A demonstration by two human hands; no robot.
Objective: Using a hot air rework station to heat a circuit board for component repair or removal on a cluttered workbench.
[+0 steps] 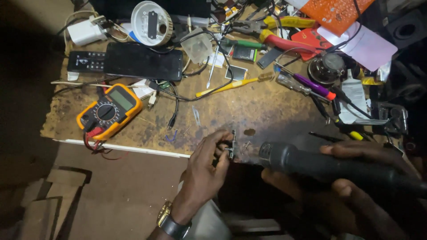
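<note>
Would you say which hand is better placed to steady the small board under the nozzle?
Left: the left hand already pinches the small board, while the right hand is wrapped around the black hot-air tool.

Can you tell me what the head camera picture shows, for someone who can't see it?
A left hand pinches a small circuit board while the right hand aims a black hot-air tool at it, above a cluttered workbench with a yellow multimeter.

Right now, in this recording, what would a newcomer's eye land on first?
The person's left hand pinches a small dark circuit board at the worn wooden bench's front edge, while the right hand aims a black hot-air tool at it. To the left lies an orange-and-yellow multimeter, with cluttered tools behind.
</note>
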